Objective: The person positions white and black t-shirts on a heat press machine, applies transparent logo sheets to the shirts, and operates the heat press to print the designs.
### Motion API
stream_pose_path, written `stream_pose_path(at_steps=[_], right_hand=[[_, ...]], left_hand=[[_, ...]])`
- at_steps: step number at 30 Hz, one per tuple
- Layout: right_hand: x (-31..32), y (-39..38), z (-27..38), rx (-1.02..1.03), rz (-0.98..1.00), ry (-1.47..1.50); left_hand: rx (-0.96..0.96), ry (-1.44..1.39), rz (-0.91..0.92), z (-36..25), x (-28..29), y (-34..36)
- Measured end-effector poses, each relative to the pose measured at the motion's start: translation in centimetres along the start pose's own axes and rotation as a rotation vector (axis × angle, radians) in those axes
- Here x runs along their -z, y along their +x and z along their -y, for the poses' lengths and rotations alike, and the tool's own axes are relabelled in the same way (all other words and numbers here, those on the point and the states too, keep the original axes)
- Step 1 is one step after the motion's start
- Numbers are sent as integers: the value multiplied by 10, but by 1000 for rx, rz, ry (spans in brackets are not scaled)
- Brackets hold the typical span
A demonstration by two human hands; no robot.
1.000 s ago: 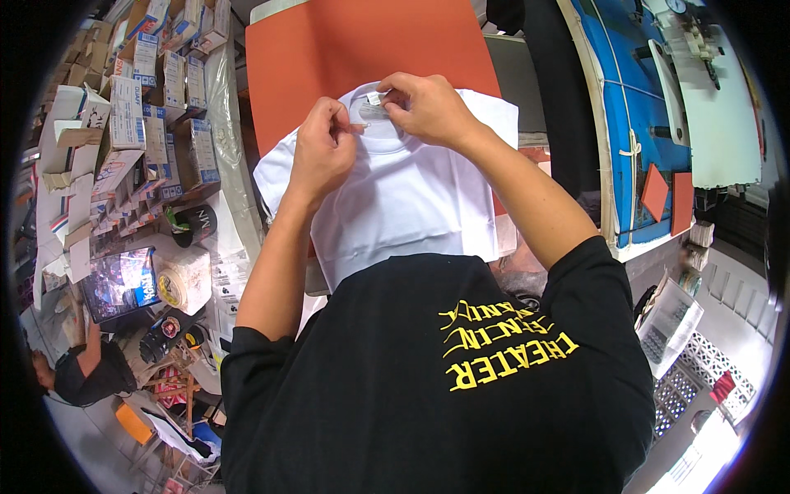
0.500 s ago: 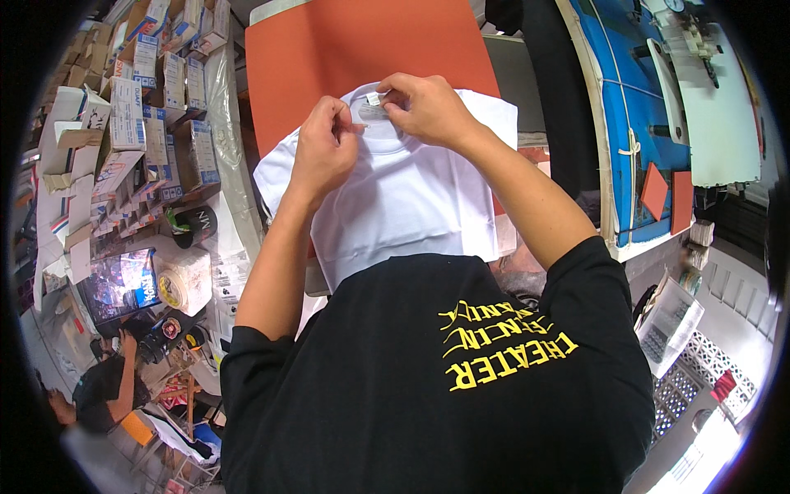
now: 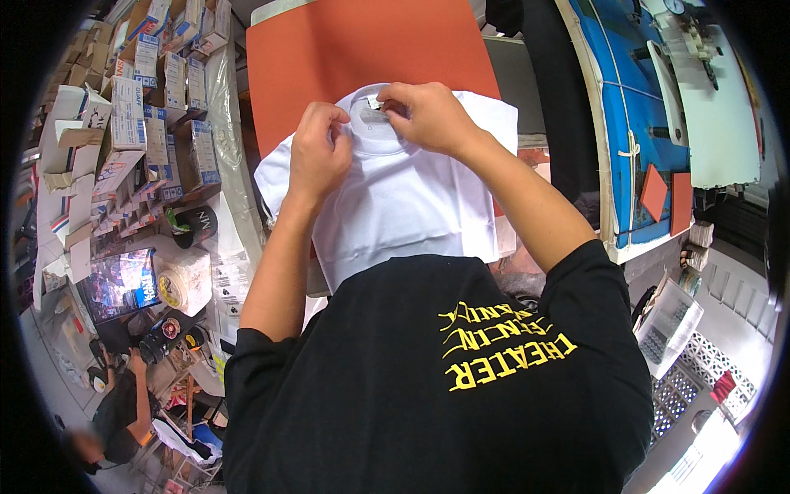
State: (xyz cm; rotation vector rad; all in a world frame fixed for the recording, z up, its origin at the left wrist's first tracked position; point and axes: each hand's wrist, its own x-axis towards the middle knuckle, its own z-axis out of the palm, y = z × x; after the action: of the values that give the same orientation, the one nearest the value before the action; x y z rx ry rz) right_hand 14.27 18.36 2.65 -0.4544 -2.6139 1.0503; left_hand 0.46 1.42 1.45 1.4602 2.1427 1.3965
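Two bare hands meet at the neck of a white T-shirt (image 3: pixel 395 206). The right hand (image 3: pixel 428 115) has its fingers curled together, thumb and forefinger pinching the small neck label (image 3: pixel 374 103) just inside the collar. The left hand (image 3: pixel 317 156) rests on the shirt beside it, fingers bent and pressed down on the cloth at the left edge of the collar; whether it pinches the fabric cannot be told. Both forearms rise from the lower edge, out of the short sleeves of the person's black shirt (image 3: pixel 428 395) with yellow lettering.

The white T-shirt lies flat, collar away from the person, on an orange pad (image 3: pixel 362 41); its sleeves spread past the pad's lower corners and its hem is hidden behind the black shirt.

Left of the pad stand stacked cardboard boxes (image 3: pixel 148 90), with a roll of tape (image 3: pixel 173 288) lower down. Right of the pad lies a blue board (image 3: pixel 625 123). At the lower left, well apart, another person (image 3: pixel 119 412) in dark clothes is partly visible.
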Motion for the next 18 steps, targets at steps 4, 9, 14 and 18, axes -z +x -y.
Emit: stream_pose_path(at_steps=[4,9,14,18], right_hand=[[-3,-6,0,161,-10,-121],[-8,-15,0,229,-62,-101],[-13,-19,-3,263,-120,-92],[-20,-20,-8,331,-189,-61]], left_hand=[[-94,73,15,5,-2,-7],[-233,183,25,15,-4,-10],[-293,252,93,18,-4,-15],[-317,276,64,22,-7,-15]])
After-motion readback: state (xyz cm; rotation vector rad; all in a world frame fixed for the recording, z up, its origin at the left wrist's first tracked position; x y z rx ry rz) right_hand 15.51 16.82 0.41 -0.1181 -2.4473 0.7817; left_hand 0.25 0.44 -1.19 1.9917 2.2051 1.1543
